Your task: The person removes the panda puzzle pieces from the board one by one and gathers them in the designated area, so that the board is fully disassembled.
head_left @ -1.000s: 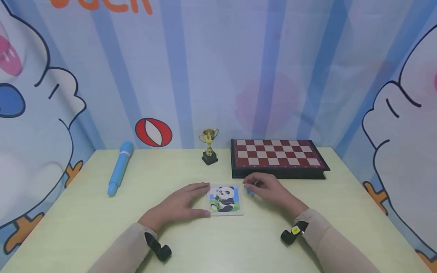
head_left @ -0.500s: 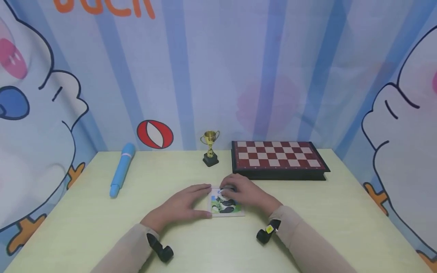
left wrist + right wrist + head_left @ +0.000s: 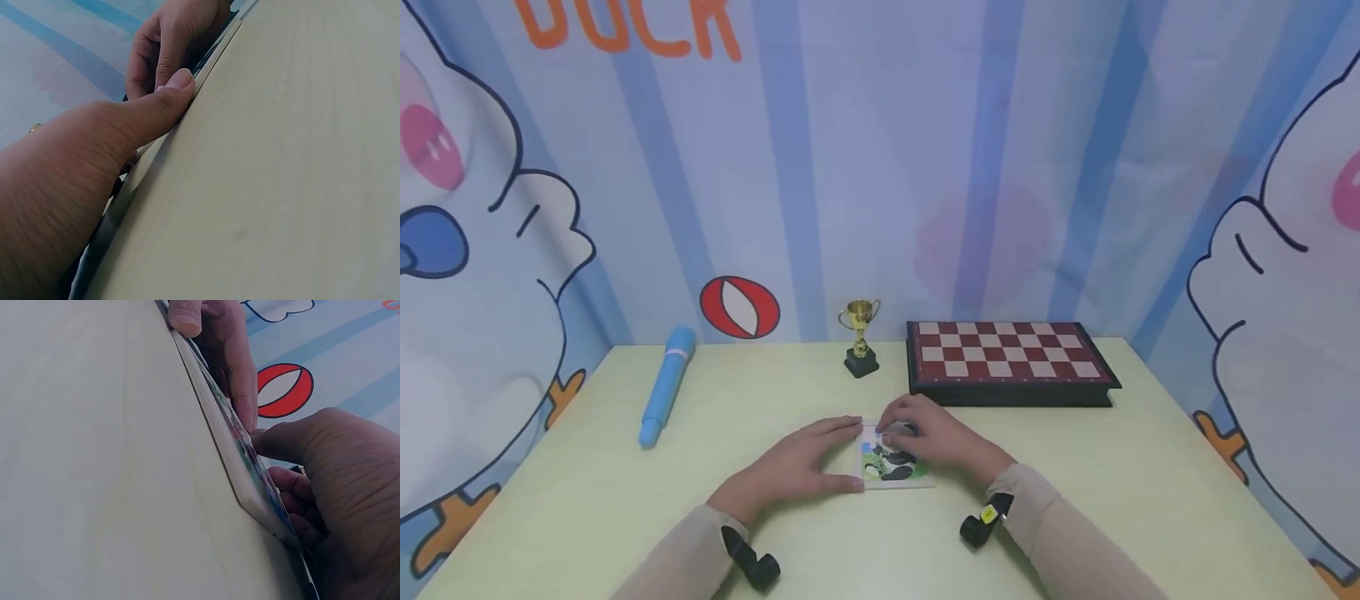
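Observation:
A small square panda jigsaw puzzle in a pale frame lies flat on the table. At its left edge my left hand rests with fairly straight fingers, the fingertips at the upper corner and the thumb at the lower one. My right hand bends over the puzzle's upper right part, hiding the panda's head. Between its thumb and fingers, over the upper left of the picture, it pinches a small bluish puzzle piece, mostly hidden. In the right wrist view the right thumb comes down onto the picture's surface.
Behind the puzzle stands a small gold trophy cup on a black base. A folding chessboard case lies behind the right hand. Far left lies a blue pen-shaped tube. A striped cartoon curtain rises along the table's back.
My right hand has moved left from beside the puzzle to over its picture, bringing the small blue piece with it. The left hand keeps its place at the left edge.

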Tool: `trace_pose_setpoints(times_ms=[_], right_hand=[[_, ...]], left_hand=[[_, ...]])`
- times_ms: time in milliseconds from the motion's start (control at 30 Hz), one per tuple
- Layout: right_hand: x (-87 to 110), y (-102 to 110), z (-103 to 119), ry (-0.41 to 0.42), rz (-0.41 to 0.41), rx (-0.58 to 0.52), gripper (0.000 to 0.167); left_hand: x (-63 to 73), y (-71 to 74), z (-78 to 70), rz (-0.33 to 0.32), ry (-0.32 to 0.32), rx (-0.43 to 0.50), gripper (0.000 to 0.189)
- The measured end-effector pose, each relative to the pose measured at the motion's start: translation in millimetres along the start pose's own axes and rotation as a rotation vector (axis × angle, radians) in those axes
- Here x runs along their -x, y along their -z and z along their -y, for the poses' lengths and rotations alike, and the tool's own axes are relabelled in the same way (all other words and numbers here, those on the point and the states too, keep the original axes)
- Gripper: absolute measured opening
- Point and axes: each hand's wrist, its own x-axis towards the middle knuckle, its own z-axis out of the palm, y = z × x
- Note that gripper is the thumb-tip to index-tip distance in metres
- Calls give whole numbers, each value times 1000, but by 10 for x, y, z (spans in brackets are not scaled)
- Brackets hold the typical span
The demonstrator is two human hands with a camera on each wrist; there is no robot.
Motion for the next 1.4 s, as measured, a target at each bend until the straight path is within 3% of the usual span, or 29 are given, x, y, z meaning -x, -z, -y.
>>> trace_pose_setpoints(times_ms=[233,633,1400], right_hand=[[0,15,7,-34,21,6,17],[-18,-30,61,-21,-40,-8,18],[-10,-43,106,-133,-51,-55,22]], left_hand=[[-18,20,-16,0,-18,-8,92],[2,6,4,5,-4,-1,93],[-5,2,14,2,-1,1,92]])
